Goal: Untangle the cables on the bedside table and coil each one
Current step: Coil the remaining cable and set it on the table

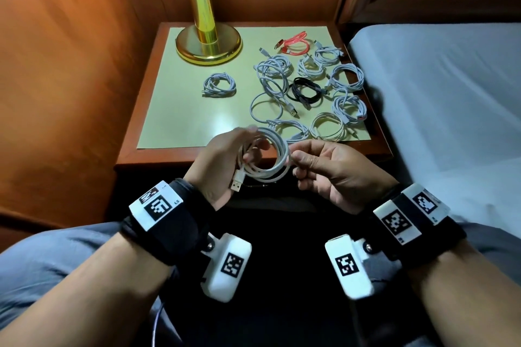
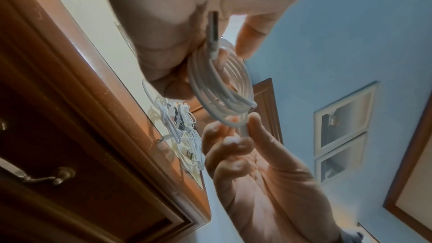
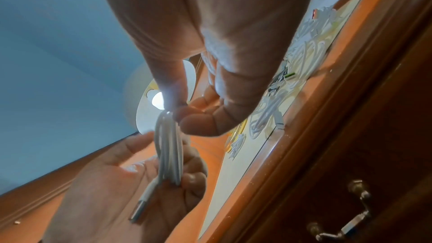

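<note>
A white cable [image 1: 272, 159] wound in several loops hangs in the air before the bedside table's [image 1: 158, 149] front edge. My left hand [image 1: 225, 158] grips one side of the coil, fingers through the loops, and the USB plug [image 1: 237, 182] sticks out below the palm. My right hand [image 1: 318, 166] pinches the coil's opposite side between thumb and forefinger. The left wrist view shows the coil [image 2: 222, 84] and the pinch [image 2: 243, 132]; the right wrist view shows the cable [image 3: 167, 147] edge-on. Several coiled cables [image 1: 327, 93] lie on the table's right half.
A brass lamp base [image 1: 208, 45] stands at the table's back left. One white coil [image 1: 220, 84] lies alone left of centre. A red cable [image 1: 294, 43] and a black one [image 1: 306, 91] lie among the white ones. A bed [image 1: 451, 93] borders the right side.
</note>
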{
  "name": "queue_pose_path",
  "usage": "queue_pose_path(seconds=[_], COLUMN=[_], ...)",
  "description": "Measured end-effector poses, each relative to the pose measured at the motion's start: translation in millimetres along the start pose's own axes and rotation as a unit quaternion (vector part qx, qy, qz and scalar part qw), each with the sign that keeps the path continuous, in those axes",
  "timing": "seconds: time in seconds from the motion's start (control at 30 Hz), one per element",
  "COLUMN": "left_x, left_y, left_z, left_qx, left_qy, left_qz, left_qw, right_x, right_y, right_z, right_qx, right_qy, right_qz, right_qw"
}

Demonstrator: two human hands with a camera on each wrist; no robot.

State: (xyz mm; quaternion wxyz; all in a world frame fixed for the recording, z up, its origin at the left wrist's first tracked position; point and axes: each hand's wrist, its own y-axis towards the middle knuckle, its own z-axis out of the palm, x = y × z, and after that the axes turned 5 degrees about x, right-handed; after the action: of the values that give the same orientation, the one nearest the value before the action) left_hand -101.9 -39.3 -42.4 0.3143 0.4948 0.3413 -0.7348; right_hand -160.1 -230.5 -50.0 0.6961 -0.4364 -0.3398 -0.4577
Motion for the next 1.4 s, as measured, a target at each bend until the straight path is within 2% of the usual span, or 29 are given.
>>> queue_pose_path(seconds=[0.07,0.13,0.17,0.23,0.27,0.33,0.57,0.77,0.83,0.9,0.97,1.07,1.17,1.3,1.4], left_x=[0,3,6,11,11,13,9,19,19,21,24,28,27,30,27], left_y=[1,2,2,1,0,-3,3,4,3,3,1,-1,0,-2,-3], left_z=[2,3,2,1,2,2,-1,-3,-3,-2,2,10,10,5,6], left_qx=[-0.030,-0.072,-0.081,-0.085,-0.089,-0.093,-0.087,-0.110,-0.107,-0.102,-0.086,-0.050,-0.016,0.041,0.060], left_qy=[0.038,0.096,0.119,0.179,0.212,0.253,0.307,0.321,0.320,0.307,0.303,0.284,0.238,0.315,0.314], left_qz=[-0.009,0.017,0.027,0.032,0.032,0.034,0.051,0.053,0.057,0.062,0.065,0.077,0.073,0.062,0.035], left_qw=[0.999,0.993,0.989,0.980,0.973,0.962,0.946,0.939,0.940,0.944,0.947,0.955,0.968,0.946,0.947], right_x=[0,1,0,-2,-3,-1,21,8,2,-5,-8,-12,-11,-8,-10], right_y=[0,-1,-1,-2,-2,-4,-14,-14,-12,-9,-8,-6,-5,-5,-4], right_z=[0,0,0,0,-1,-5,-23,-19,-9,-1,6,7,3,0,1], right_qx=[0.011,0.017,0.014,0.006,0.001,0.004,0.012,0.037,0.051,0.036,0.015,0.006,-0.036,-0.052,-0.049], right_qy=[-0.031,-0.122,-0.201,-0.355,-0.402,-0.444,-0.388,-0.380,-0.368,-0.341,-0.326,-0.361,-0.372,-0.329,-0.243], right_qz=[-0.006,-0.021,-0.030,-0.048,-0.054,-0.059,-0.033,0.014,0.011,-0.005,-0.029,-0.049,-0.077,-0.064,-0.054], right_qw=[0.999,0.992,0.979,0.934,0.914,0.894,0.921,0.924,0.928,0.939,0.945,0.931,0.925,0.941,0.967])
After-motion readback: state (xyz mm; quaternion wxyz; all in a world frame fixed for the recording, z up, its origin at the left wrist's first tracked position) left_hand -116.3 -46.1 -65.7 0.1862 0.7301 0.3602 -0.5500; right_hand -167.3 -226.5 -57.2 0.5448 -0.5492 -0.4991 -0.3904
